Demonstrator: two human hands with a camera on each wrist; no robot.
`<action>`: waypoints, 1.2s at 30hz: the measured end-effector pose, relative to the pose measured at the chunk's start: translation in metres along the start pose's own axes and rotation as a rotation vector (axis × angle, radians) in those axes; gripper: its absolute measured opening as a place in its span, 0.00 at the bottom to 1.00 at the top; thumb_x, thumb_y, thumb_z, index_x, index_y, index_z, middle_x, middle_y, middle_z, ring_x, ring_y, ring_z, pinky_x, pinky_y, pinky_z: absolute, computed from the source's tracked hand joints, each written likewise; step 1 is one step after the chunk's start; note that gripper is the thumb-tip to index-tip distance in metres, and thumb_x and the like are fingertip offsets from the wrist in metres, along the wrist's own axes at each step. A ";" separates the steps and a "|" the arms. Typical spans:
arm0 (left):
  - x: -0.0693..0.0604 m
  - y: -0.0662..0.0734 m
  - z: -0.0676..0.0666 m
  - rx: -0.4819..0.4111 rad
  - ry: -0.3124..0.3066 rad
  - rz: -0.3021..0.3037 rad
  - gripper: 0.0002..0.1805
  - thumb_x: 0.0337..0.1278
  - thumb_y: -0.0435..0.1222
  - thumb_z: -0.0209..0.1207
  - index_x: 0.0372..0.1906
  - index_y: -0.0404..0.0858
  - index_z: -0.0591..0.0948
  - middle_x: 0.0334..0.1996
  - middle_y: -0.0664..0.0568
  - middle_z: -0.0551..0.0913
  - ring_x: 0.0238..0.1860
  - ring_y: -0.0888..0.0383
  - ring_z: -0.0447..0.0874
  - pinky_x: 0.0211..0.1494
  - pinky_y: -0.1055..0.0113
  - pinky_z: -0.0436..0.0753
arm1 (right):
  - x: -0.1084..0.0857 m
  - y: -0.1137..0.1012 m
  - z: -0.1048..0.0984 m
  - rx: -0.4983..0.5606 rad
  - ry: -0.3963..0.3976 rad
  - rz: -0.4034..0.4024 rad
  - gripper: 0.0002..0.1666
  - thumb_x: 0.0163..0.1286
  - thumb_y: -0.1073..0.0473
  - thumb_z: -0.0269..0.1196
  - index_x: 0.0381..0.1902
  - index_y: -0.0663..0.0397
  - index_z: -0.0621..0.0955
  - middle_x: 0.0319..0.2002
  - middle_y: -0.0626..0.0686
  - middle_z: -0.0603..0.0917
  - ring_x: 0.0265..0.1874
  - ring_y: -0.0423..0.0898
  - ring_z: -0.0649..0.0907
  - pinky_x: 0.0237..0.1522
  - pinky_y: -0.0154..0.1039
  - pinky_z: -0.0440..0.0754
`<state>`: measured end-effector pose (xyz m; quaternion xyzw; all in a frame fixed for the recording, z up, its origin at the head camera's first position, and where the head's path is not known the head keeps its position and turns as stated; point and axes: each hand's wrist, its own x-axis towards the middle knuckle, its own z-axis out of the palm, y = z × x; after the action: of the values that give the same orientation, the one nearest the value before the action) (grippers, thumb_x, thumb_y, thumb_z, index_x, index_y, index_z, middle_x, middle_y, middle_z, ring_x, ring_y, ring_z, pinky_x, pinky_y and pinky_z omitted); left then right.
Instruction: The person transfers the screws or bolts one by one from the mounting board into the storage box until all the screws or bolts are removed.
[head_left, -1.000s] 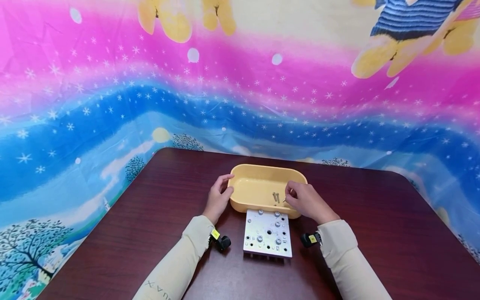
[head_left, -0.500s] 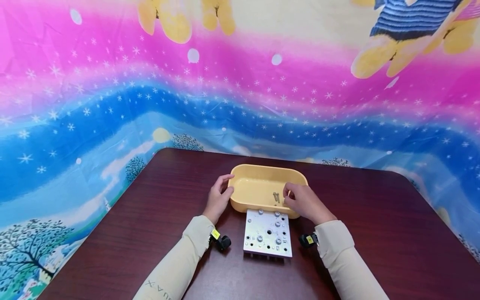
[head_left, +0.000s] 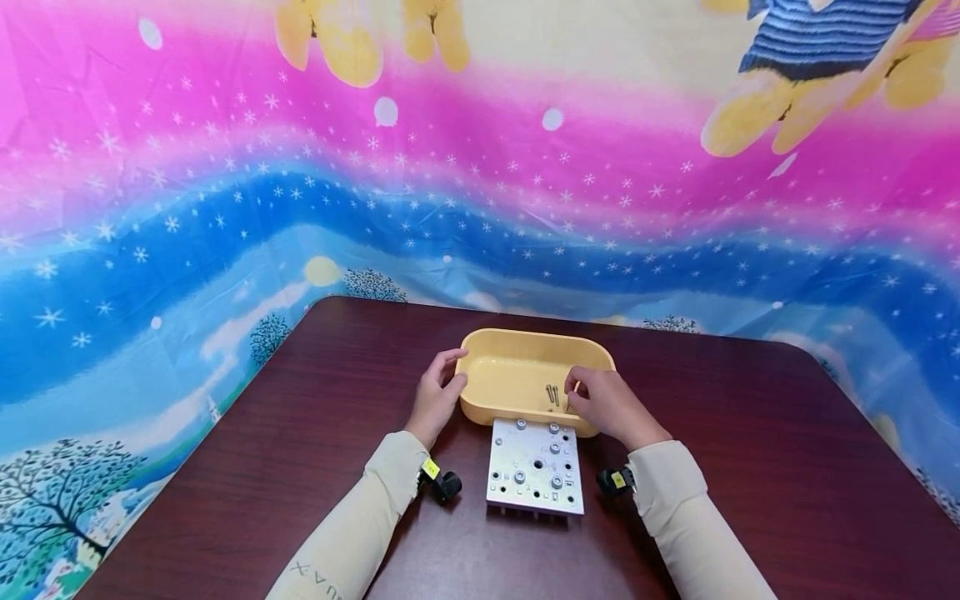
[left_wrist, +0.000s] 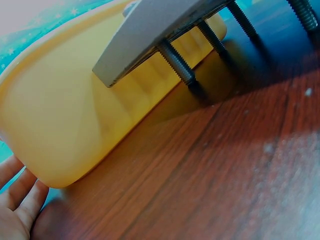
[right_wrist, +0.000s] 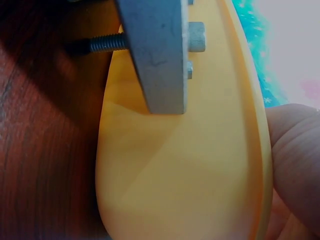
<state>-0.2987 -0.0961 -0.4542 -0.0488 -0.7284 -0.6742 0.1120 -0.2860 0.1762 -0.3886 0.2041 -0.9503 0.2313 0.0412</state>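
A pale yellow oblong tray (head_left: 536,340) stands on the table, with several small screws (head_left: 552,395) lying toward its right side. My left hand (head_left: 437,398) rests against the tray's left end. In the left wrist view its extended fingers (left_wrist: 31,197) touch the outside wall. My right hand (head_left: 609,407) reaches over the right rim, thumb and forefinger pinching what looks like a small screw (head_left: 567,407), mostly hidden. Before the tray is a silver metal plate (head_left: 534,492) with holes and several socket-head bolts (head_left: 557,482); threaded shanks (left_wrist: 176,62) project beneath it.
The plate's far edge overlaps the tray's near wall in the head view. A dark red-brown wooden table (head_left: 360,358) lies under everything. Behind it hangs a patterned cloth (head_left: 480,208). Small black cameras (head_left: 447,485) are strapped to both wrists.
My right hand has shifted slightly left inside the tray, its fingertips closer to the loose screws. My left hand, the tray and the plate have stayed where they were.
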 end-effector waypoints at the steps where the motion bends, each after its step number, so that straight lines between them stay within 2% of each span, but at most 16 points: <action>1: 0.000 -0.001 0.000 -0.001 0.002 0.001 0.21 0.62 0.31 0.55 0.61 0.41 0.75 0.62 0.50 0.74 0.66 0.51 0.69 0.66 0.54 0.68 | 0.000 0.000 0.000 0.000 0.000 -0.001 0.03 0.63 0.64 0.59 0.33 0.55 0.80 0.19 0.47 0.74 0.18 0.43 0.70 0.22 0.37 0.69; 10: 0.000 0.001 0.001 0.020 0.016 -0.018 0.20 0.62 0.33 0.55 0.59 0.44 0.76 0.59 0.54 0.76 0.63 0.55 0.72 0.64 0.57 0.71 | 0.000 -0.001 -0.001 0.013 -0.003 -0.003 0.03 0.63 0.64 0.60 0.34 0.56 0.80 0.20 0.48 0.74 0.18 0.43 0.70 0.22 0.37 0.69; 18: 0.000 0.001 0.000 0.016 0.011 0.000 0.21 0.61 0.32 0.54 0.60 0.43 0.76 0.60 0.50 0.75 0.64 0.52 0.71 0.64 0.54 0.71 | 0.000 -0.001 -0.001 0.020 -0.008 0.008 0.03 0.64 0.64 0.61 0.35 0.56 0.81 0.21 0.48 0.75 0.19 0.43 0.71 0.23 0.37 0.70; 27: 0.000 0.000 0.000 0.022 0.011 -0.019 0.20 0.62 0.33 0.55 0.60 0.45 0.76 0.59 0.53 0.76 0.63 0.55 0.72 0.64 0.57 0.72 | 0.000 0.000 0.001 0.015 -0.004 0.018 0.03 0.64 0.63 0.61 0.34 0.56 0.81 0.21 0.47 0.75 0.19 0.43 0.71 0.23 0.38 0.70; 36: 0.000 0.000 0.000 0.024 0.014 -0.017 0.21 0.61 0.33 0.55 0.59 0.45 0.76 0.59 0.53 0.76 0.63 0.54 0.72 0.65 0.56 0.70 | 0.001 0.001 0.002 -0.008 0.008 0.007 0.04 0.64 0.62 0.61 0.35 0.56 0.82 0.20 0.47 0.74 0.19 0.43 0.71 0.24 0.37 0.70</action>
<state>-0.2983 -0.0958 -0.4539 -0.0363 -0.7361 -0.6665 0.1121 -0.2867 0.1757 -0.3904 0.1996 -0.9518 0.2284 0.0450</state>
